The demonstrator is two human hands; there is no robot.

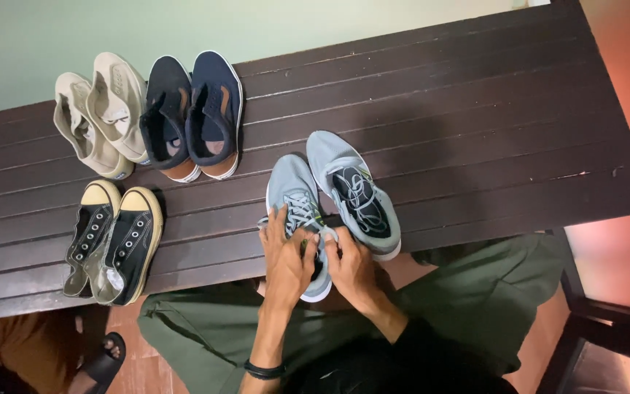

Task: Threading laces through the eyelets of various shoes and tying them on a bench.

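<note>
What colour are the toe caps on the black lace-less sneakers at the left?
Pale yellow cream toe caps, seen in the head view.

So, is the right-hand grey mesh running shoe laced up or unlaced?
Unlaced: the right-hand grey mesh running shoe has its white laces lying loose inside.

Left grey shoe (294, 201) heel hidden under both hands; sandal (103, 362) cut off.
</note>
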